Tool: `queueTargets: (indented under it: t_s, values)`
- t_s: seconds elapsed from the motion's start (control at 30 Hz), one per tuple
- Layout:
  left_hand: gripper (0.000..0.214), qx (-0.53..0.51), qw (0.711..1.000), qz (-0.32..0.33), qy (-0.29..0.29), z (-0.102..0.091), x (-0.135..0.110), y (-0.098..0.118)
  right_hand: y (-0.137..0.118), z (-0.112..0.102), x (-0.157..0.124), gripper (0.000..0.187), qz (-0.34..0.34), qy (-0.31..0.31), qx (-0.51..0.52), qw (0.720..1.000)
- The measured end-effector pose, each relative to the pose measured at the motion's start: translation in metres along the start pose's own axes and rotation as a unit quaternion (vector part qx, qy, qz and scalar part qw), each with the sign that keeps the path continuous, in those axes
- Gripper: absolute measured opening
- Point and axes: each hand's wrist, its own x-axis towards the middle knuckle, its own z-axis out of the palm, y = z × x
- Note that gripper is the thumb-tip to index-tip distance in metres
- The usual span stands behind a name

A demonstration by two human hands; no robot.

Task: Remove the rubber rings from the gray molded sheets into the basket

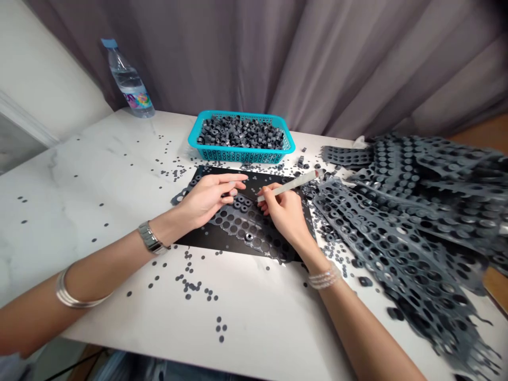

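Note:
My left hand (208, 200) rests on a grey perforated rubber strip (242, 225), its fingers spread and pointing right. That strip lies across a black mat (194, 241), with small grey rubber rings still sitting in some of its holes. My right hand (283, 214) grips a slim white stick (288, 186) like a pen, its tip down near the strip and close to my left fingertips. Whether the tip touches a ring is hidden behind my fingers.
A turquoise plastic basket (242, 156) full of grey rubber rings stands behind the mat. A large heap of punched grey sheets (400, 222) covers the table's right side. Loose grey discs lie scattered across the white marble-look table (91, 180). A water bottle (129, 79) stands at the back left.

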Motion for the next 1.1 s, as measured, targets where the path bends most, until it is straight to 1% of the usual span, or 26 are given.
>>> queueTargets:
  t_s: [0.03, 0.07, 0.13, 0.17, 0.23, 0.3, 0.33, 0.4, 0.57, 0.63, 0.7, 0.73, 0.77, 0.8, 0.83, 0.9, 0.93, 0.97, 1.0, 1.03, 1.07, 1.1]
  values:
    - [0.029, 0.097, 0.995, 0.023, 0.002, 0.001, 0.001, 0.001, 0.001, 0.0, -0.001, 0.03, -0.005, -0.006, -0.005, 1.0]
    - [0.03, 0.196, 0.979, 0.048, 0.003, 0.002, 0.001, 0.002, 0.001, 0.0, -0.003, 0.03, -0.01, -0.012, -0.009, 1.0]
    - [0.03, 0.37, 0.924, 0.101, -0.01, 0.005, 0.002, 0.004, 0.0, 0.0, -0.005, 0.029, -0.018, -0.019, -0.013, 1.0]
    - [0.028, 0.432, 0.893, 0.127, -0.022, 0.007, 0.003, 0.005, 0.0, 0.0, -0.006, 0.029, -0.021, -0.022, -0.015, 0.999]
    - [0.024, 0.506, 0.843, 0.177, -0.046, 0.011, 0.004, 0.005, -0.002, 0.0, -0.006, 0.028, -0.025, -0.023, -0.02, 0.999]
    - [0.022, 0.542, 0.813, 0.204, -0.055, 0.014, 0.006, 0.003, -0.003, 0.0, -0.006, 0.027, -0.032, -0.022, -0.028, 0.999]
    - [0.021, 0.554, 0.804, 0.209, -0.056, 0.015, 0.006, 0.002, -0.004, 0.0, -0.006, 0.027, -0.036, -0.021, -0.034, 0.999]
    - [0.02, 0.566, 0.796, 0.208, -0.06, 0.016, 0.006, 0.0, -0.005, 0.0, -0.006, 0.027, -0.042, -0.02, -0.043, 0.998]
    - [0.019, 0.575, 0.791, 0.199, -0.064, 0.017, 0.004, -0.002, -0.007, 0.0, -0.006, 0.028, -0.052, -0.022, -0.046, 0.997]
    - [0.019, 0.594, 0.777, 0.199, -0.053, 0.018, 0.004, -0.005, -0.007, 0.001, -0.006, 0.028, -0.062, -0.023, -0.057, 0.996]
    - [0.018, 0.616, 0.761, 0.197, -0.043, 0.019, 0.004, -0.009, -0.007, 0.002, -0.006, 0.028, -0.079, -0.022, -0.091, 0.993]
    - [0.017, 0.618, 0.76, 0.197, -0.041, 0.019, 0.004, -0.011, -0.007, 0.003, -0.006, 0.028, -0.088, -0.018, -0.112, 0.99]
    - [0.018, 0.611, 0.764, 0.201, -0.041, 0.019, 0.003, -0.012, -0.007, 0.003, -0.006, 0.027, -0.095, -0.015, -0.132, 0.987]
    - [0.02, 0.594, 0.775, 0.211, -0.04, 0.019, 0.001, -0.012, -0.007, 0.004, -0.006, 0.027, -0.099, -0.01, -0.148, 0.984]
    - [0.02, 0.566, 0.792, 0.226, -0.031, 0.018, -0.002, -0.011, -0.007, 0.005, -0.007, 0.026, -0.098, -0.006, -0.157, 0.983]
    - [0.016, 0.477, 0.842, 0.25, 0.023, 0.014, -0.008, -0.007, -0.006, 0.006, -0.006, 0.025, -0.083, -0.001, -0.152, 0.985]
    - [0.013, 0.412, 0.875, 0.244, 0.061, 0.011, -0.011, -0.003, -0.006, 0.007, -0.006, 0.024, -0.071, -0.001, -0.138, 0.988]
    - [0.01, 0.333, 0.912, 0.221, 0.094, 0.008, -0.013, 0.0, -0.006, 0.006, -0.005, 0.024, -0.056, -0.003, -0.119, 0.991]
    - [0.009, 0.239, 0.947, 0.18, 0.113, 0.005, -0.014, 0.003, -0.005, 0.006, -0.005, 0.024, -0.041, -0.006, -0.094, 0.995]
    - [0.008, 0.14, 0.975, 0.129, 0.115, 0.001, -0.014, 0.005, -0.005, 0.005, -0.005, 0.025, -0.027, -0.008, -0.067, 0.997]
    - [0.006, 0.044, 0.991, 0.076, 0.104, -0.002, -0.014, 0.007, -0.004, 0.004, -0.005, 0.026, -0.013, -0.006, -0.038, 0.999]
    - [0.004, -0.041, 0.995, 0.025, 0.087, -0.004, -0.013, 0.008, -0.003, 0.002, -0.005, 0.028, -0.002, 0.002, -0.009, 1.0]
